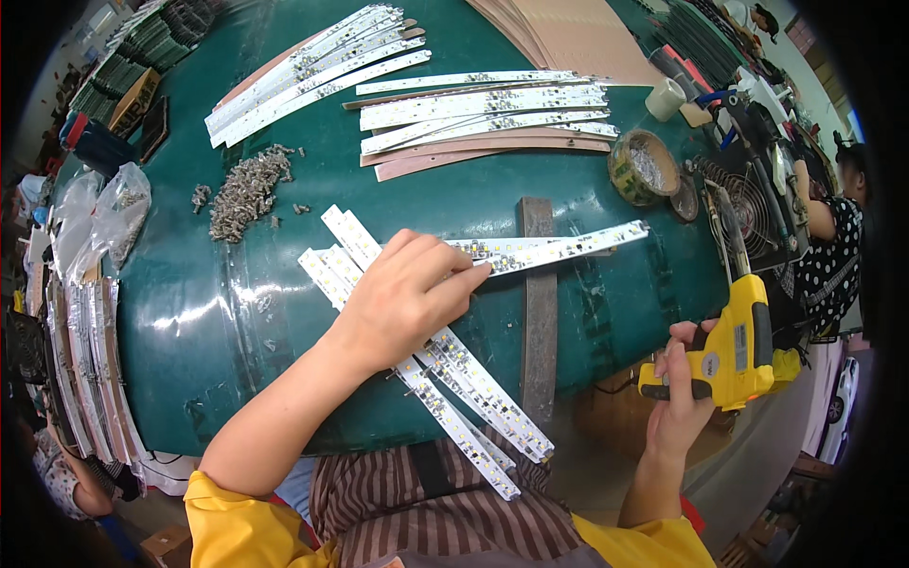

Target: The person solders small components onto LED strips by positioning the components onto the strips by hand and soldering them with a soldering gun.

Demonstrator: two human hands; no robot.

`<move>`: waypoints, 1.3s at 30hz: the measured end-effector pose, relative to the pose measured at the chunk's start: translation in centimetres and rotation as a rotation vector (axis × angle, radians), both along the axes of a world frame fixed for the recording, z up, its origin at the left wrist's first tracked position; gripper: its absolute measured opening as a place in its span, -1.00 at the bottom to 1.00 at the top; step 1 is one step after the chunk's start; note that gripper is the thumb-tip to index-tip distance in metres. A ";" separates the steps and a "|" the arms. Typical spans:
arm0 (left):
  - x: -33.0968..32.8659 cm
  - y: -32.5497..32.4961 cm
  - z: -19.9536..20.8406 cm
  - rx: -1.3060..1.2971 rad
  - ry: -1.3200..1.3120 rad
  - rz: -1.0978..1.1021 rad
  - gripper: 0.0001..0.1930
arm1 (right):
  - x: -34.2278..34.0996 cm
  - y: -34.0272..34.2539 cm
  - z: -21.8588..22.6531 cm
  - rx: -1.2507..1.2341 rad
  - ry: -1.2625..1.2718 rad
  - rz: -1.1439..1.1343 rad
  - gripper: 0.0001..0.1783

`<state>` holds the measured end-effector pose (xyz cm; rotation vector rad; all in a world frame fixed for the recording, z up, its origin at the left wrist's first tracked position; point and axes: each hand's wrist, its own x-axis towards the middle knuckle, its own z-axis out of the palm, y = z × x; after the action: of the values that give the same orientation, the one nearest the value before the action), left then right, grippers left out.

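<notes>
My left hand (407, 293) is closed, thumb and fingertips pinching the near end of a white LED circuit strip (578, 246). That strip reaches right across a dark flat bar (539, 331) on the table, overlapping another strip. Beneath my left hand and wrist, a loose stack of LED strips (483, 388) lies slantwise, running past the table's near edge. My right hand (677, 379) is wrapped around the grip of a yellow and black soldering gun (740, 341). The gun is held off the table's right edge, its thin metal front pointing up and away.
On the green table (189, 350) lie a heap of small metal parts (248, 194) and more LED strips (483, 109). A round tub (644, 168) stands near a fan (748, 208) at right. Plastic bags (104, 213) sit left. Another person (833, 237) is at far right.
</notes>
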<state>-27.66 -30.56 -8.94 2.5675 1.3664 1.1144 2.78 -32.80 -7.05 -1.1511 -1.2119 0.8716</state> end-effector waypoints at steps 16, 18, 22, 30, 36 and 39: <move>-1.6 -0.6 1.2 -0.076 0.001 -0.066 -0.75 | -1.3 2.8 0.6 0.120 -0.453 0.074 -0.53; -2.0 -1.6 2.1 -0.114 0.056 -0.024 -0.78 | -2.2 5.1 1.6 0.279 -0.580 0.139 -0.46; -2.0 -3.1 1.5 -0.119 0.181 0.029 -0.80 | -3.6 8.9 2.4 0.355 -0.824 0.187 -0.32; -2.2 -4.0 -1.1 -0.153 -0.042 0.159 -0.78 | -4.5 11.1 1.8 0.152 -0.968 0.409 -0.36; -2.3 -3.9 -0.1 -0.268 -0.028 0.189 -0.71 | -2.7 10.4 2.8 0.060 -0.772 0.506 -0.47; -2.8 -3.9 0.0 -0.290 0.016 0.143 -0.66 | -2.7 10.7 3.1 0.043 -0.837 0.520 -0.48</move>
<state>-30.43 -34.51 -8.90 2.3101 1.6036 0.8387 0.07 -22.06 -3.92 -1.2228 -2.2761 0.7361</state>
